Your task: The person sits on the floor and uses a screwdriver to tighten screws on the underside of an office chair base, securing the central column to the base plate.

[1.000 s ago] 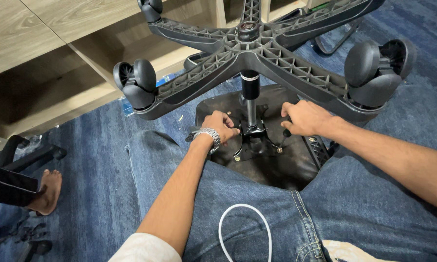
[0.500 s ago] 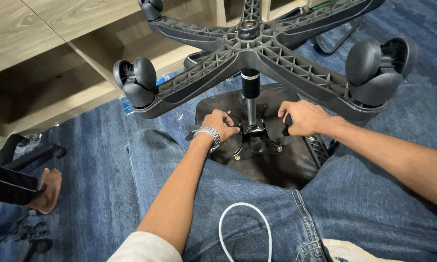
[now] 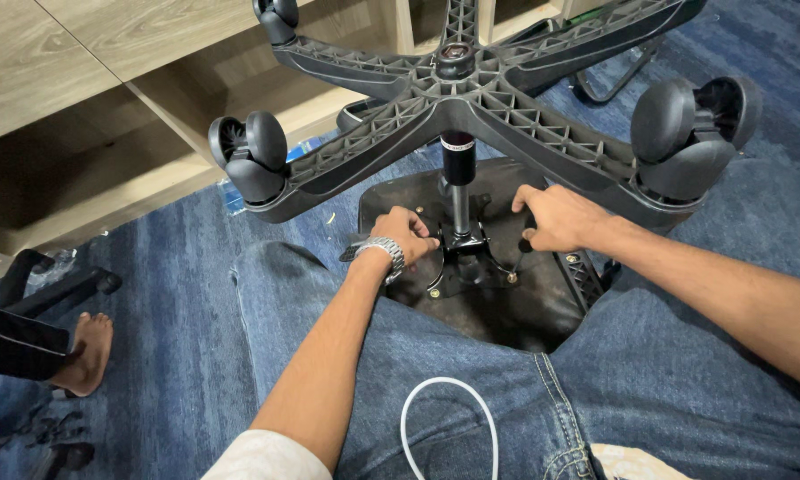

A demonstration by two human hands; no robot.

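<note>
A white cable [image 3: 449, 418] is looping over my jeans. My left hand [image 3: 406, 235] is pressing on the seat mechanism [image 3: 460, 258], and my right hand [image 3: 555, 216] is clenching its lever [image 3: 521, 253]. Beyond, the upturned chair base [image 3: 471, 107] is rising on its column [image 3: 457, 182].

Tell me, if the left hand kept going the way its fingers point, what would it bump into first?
Probably the metal post of the upturned chair: the left hand points right, toward the bracket at the post's foot, almost touching it. Depth is hard to judge.
</note>
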